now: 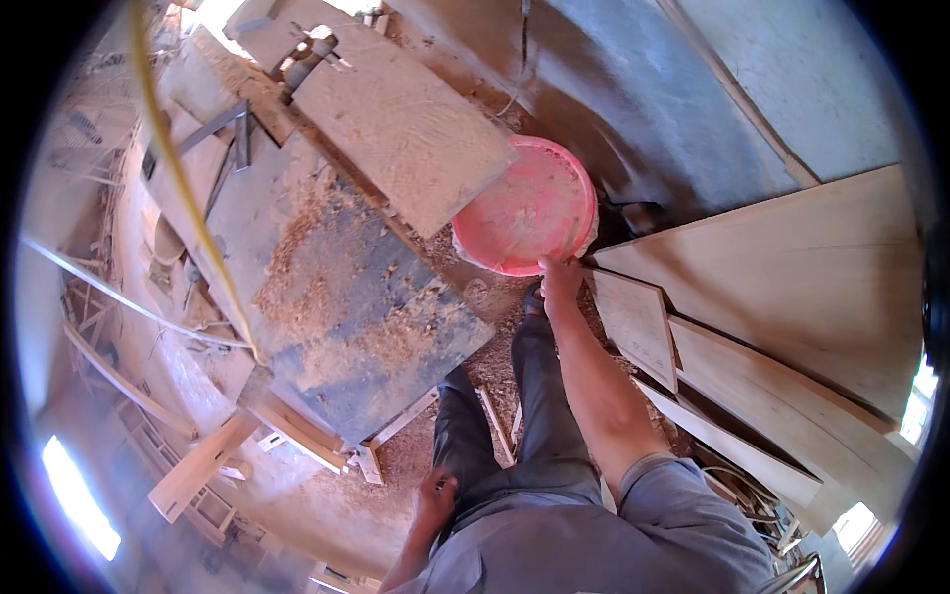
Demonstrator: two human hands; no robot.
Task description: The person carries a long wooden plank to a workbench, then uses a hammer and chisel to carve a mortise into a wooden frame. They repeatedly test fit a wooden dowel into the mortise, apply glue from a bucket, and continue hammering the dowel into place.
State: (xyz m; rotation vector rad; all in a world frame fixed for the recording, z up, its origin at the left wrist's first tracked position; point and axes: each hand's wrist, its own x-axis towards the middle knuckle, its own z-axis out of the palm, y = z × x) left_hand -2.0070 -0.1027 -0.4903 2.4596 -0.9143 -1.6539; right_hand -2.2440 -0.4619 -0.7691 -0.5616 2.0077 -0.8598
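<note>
My right hand (561,278) is stretched forward, its fingers closed on the near rim of a round red plastic basin (529,203). Dust coats the inside of the basin, and part of its far left side is hidden beneath the corner of a dusty wooden board (406,129). Down beside my left thigh hangs my left hand (433,500) with curled fingers. A small dark spot shows at those fingers, but what it is cannot be made out.
Left of my legs stands a dark workbench top (346,307) strewn with wood shavings. A metal square (237,134) lies at its far end. Wooden panels (772,277) lean on the right. A yellow hose (188,188) hangs at the left. Shavings cover the floor.
</note>
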